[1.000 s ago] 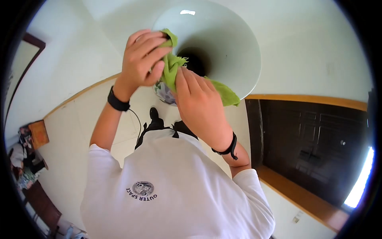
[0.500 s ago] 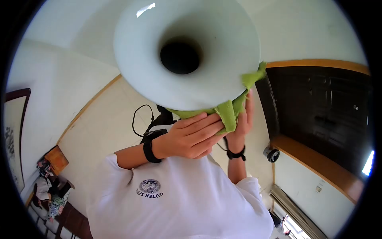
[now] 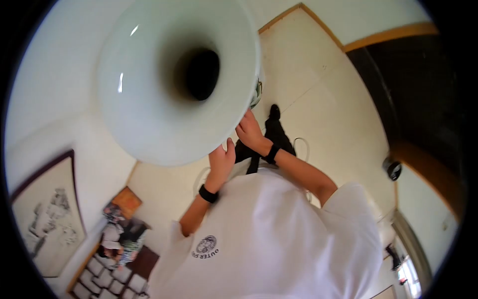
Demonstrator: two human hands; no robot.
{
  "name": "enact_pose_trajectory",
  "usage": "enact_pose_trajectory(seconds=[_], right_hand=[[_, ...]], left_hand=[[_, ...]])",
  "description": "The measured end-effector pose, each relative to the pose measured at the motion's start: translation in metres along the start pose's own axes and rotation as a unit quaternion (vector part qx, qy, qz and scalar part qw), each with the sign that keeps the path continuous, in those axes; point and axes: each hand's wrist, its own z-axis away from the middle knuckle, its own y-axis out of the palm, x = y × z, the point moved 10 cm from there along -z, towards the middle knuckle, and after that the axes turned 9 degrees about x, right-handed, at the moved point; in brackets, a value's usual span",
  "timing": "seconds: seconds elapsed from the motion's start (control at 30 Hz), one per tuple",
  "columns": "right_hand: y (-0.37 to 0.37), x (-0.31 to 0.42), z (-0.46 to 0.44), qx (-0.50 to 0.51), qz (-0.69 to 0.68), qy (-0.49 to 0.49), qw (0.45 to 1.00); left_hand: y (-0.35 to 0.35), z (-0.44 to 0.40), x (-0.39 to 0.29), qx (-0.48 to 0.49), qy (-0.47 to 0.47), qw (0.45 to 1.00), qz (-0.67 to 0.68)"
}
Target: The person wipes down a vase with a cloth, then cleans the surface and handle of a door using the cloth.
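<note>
Clerk: Head view. Principal item, and its place?

Keeper: Vase (image 3: pixel 149 109), one; pale, glossy, flared, with a dark throat. Situated towards 11 o'clock of the view, mouth open to sight. Patterned outer wall (image 3: pixel 257 93), a narrow strip only, showed at 3 o'clock of the rim (image 3: pixel 196 158).

Clerk: Hands?

Keeper: Two. Left hand (image 3: pixel 221 162), at 5 o'clock of the rim: thumb raised, remaining fingers partly hidden. Right hand (image 3: pixel 251 131), at 4 o'clock: fingers directed at the rim's outer side. Whether either set was closed, or gripped anything, could not be told.

Clerk: Progress?

Keeper: Judged under way, since both hands were at the vase's edge and appeared to touch it. No visible mark divided a finished part from an unfinished one, so the share left could not be reckoned.

Clerk: Remaining articles, counted?

Keeper: Wristbands (image 3: pixel 208 194), black, two, one per wrist. Shirt (image 3: pixel 284 234), white, one, at 6 o'clock of the view, bearing one printed emblem (image 3: pixel 205 245). Shoe (image 3: pixel 275 112), black, one visible, between 1 and 2 o'clock. Framed picture (image 3: pixel 52 219), one, at 8 o'clock. Dark panel (image 3: pixel 416 89), one, at 2 o'clock. Round black object (image 3: pixel 393 170), one, at 3 o'clock, unidentified.
</note>
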Motion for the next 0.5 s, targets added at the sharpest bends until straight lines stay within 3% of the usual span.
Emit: enact_pose_trajectory(seconds=[0.07,0.13,0.23,0.33,0.4,0.43,0.5], right_hand=[[-0.015,0.011,-0.004,-0.035,0.034,-0.045,0.998],[-0.025,-0.001,-0.004,-0.035,0.012,-0.004,0.999],[-0.045,-0.049,0.002,-0.071,-0.05,0.092,0.992],[-0.038,-0.096,0.025,-0.105,-0.094,0.201,0.969],[-0.018,-0.126,0.042,-0.095,-0.128,0.272,0.949],[-0.013,-0.128,0.046,-0.135,-0.064,0.264,0.953],[0.007,-0.148,0.057,-0.053,-0.178,0.317,0.93]], left_hand=[[0.012,-0.001,0.014,0.021,-0.093,0.99,0.106],[0.02,-0.007,0.011,0.009,-0.123,0.966,0.228],[0.039,-0.024,0.012,-0.016,-0.144,0.942,0.302],[0.079,-0.037,0.039,-0.06,-0.282,0.809,0.512],[0.091,-0.045,0.044,-0.097,-0.315,0.792,0.515],[0.093,-0.046,0.046,-0.105,-0.316,0.79,0.515],[0.097,-0.044,0.043,-0.11,-0.314,0.795,0.507]])
